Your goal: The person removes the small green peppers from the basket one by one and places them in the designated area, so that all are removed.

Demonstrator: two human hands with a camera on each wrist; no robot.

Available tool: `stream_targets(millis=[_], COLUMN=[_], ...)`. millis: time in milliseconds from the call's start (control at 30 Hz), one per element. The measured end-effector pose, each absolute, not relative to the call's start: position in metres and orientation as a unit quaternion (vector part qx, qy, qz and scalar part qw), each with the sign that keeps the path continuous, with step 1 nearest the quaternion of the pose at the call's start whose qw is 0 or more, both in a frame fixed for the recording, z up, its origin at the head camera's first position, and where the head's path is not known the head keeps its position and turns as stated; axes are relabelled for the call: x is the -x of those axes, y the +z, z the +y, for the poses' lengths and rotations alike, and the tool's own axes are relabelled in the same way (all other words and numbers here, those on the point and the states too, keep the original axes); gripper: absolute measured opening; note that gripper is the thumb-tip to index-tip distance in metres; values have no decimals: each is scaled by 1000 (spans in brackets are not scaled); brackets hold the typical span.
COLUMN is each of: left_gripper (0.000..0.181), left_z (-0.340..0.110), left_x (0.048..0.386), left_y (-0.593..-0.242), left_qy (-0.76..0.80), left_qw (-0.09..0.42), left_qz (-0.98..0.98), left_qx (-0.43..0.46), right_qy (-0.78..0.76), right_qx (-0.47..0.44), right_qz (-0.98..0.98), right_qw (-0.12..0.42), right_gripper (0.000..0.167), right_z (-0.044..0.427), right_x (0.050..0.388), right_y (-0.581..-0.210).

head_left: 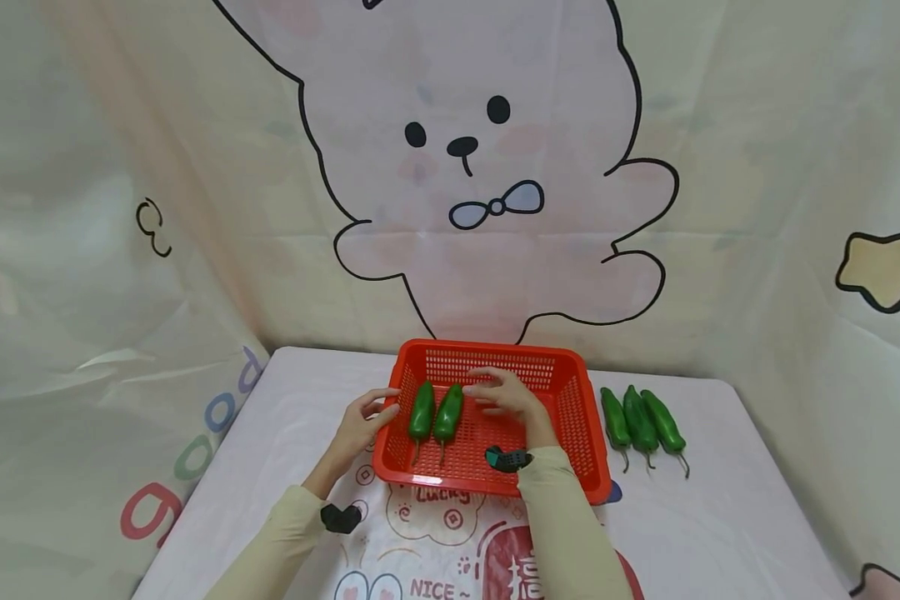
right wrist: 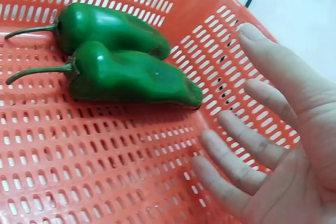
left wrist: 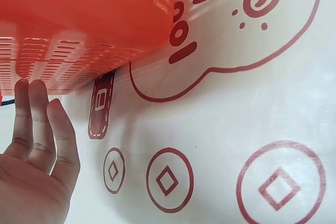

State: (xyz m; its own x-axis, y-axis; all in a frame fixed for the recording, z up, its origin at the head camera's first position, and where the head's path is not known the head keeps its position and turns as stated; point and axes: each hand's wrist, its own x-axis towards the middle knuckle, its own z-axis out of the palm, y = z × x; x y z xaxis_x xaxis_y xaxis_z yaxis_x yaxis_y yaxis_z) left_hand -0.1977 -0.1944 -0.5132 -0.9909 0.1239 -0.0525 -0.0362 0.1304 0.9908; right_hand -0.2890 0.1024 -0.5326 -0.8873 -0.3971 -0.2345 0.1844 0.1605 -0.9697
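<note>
Two green peppers lie side by side in the left part of a red basket (head_left: 450,483), one (head_left: 422,410) by the left wall and the other (head_left: 448,413) just right of it. My right hand (head_left: 512,395) hovers inside the basket, right of the peppers, fingers spread and holding nothing; in the right wrist view the hand (right wrist: 283,145) is beside the pepper tips. At the basket's left side is my left hand (head_left: 362,423), its fingertips at the wall. The left wrist view shows that hand (left wrist: 42,156) with fingers extended against the basket (left wrist: 79,14).
Three more green peppers (head_left: 640,420) lie on the white table (head_left: 720,517) right of the basket, stems toward me. Behind the table hangs a cloth (head_left: 465,275) with a cartoon bear. Printed patterns cover the table's front part.
</note>
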Motion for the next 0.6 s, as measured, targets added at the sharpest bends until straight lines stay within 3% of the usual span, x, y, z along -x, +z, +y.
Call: stream_targets(millis=[600], left_gripper=[39], left_z=[-192], left_x=[197], left_y=[-515], left_qy=[658], left_qw=[47], left_qz=[751], left_qx=[-32], right_qy=[-572], right_qx=[150], right_qz=[781], right_qw=[202], right_gripper=[63], right_z=[91], right_x=[295], right_y=[-549])
